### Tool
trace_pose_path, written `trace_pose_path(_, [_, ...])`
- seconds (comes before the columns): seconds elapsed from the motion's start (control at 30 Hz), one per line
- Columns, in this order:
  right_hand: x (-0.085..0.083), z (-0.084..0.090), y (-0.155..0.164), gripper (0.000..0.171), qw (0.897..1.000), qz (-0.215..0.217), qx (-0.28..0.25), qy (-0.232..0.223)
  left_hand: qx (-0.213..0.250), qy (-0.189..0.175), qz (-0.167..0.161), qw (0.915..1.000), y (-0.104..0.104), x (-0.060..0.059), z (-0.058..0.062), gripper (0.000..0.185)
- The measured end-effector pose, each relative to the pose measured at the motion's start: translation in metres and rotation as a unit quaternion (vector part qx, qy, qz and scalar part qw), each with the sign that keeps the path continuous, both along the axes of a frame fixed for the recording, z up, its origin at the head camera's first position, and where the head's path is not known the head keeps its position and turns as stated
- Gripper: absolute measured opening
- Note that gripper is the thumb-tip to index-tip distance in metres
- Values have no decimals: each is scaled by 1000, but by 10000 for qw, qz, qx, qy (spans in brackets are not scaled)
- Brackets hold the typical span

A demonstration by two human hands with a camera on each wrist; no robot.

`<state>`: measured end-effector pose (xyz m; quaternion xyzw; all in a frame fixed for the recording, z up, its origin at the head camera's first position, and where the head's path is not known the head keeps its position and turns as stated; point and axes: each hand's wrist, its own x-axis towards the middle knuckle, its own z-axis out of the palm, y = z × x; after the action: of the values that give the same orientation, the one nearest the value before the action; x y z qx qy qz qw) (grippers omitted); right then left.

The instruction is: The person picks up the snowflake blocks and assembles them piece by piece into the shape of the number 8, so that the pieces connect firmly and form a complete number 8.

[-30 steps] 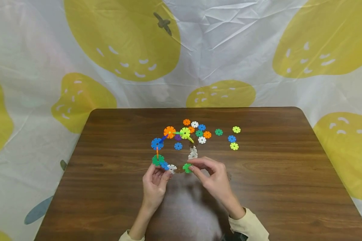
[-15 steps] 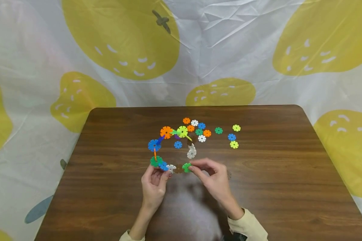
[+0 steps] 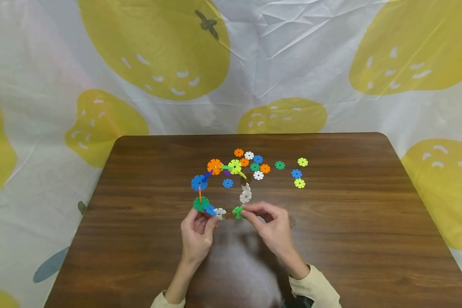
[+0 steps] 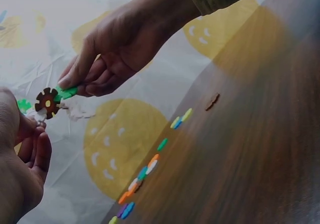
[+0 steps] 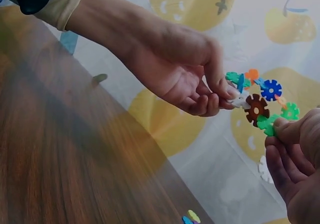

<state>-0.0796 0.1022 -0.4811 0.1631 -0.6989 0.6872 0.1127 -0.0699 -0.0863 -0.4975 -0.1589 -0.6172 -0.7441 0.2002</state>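
A curved chain of slotted plastic snowflake discs hangs between both hands above the table. Its far side carries a blue disc (image 3: 199, 183), an orange disc (image 3: 215, 167) and a yellow-green disc (image 3: 235, 166). My left hand (image 3: 197, 237) pinches a white disc (image 3: 220, 213) on the near side between thumb and fingers. With thumb and forefinger my right hand (image 3: 273, 226) pinches a light green disc (image 3: 237, 212), joined to a brown disc (image 5: 257, 110). White discs (image 3: 245, 196) at the chain's right end hang close to the right fingertips; whether they touch the green one I cannot tell.
Loose discs lie behind the chain, among them a blue one (image 3: 228, 183), a white one (image 3: 258, 175) and an orange one (image 3: 265, 169). Farther right lie yellow-green discs (image 3: 300, 183). A brown disc (image 4: 212, 102) lies apart on the wooden table (image 3: 350, 222).
The chain's far side swayed left, then back to the right. Both hands keep their grips and have hardly moved. The loose discs lie as before.
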Motion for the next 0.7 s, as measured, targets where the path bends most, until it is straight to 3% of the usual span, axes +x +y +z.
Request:
trace_pose_path(0.17, [-1, -2, 0, 11, 9997, -90, -207, -74, 60, -33, 61, 10000, 2, -3, 2, 17])
trace_pose_path(0.4, [-1, -8, -6, 15, 9972, 149, -723, -92, 301, -75, 107, 9995, 3, -5, -2, 12])
trace_pose_path(0.7, [-2, -12, -14, 16, 9971, 8, -740, -166, 489, -786, -194, 9955, 9, 2, -10, 22])
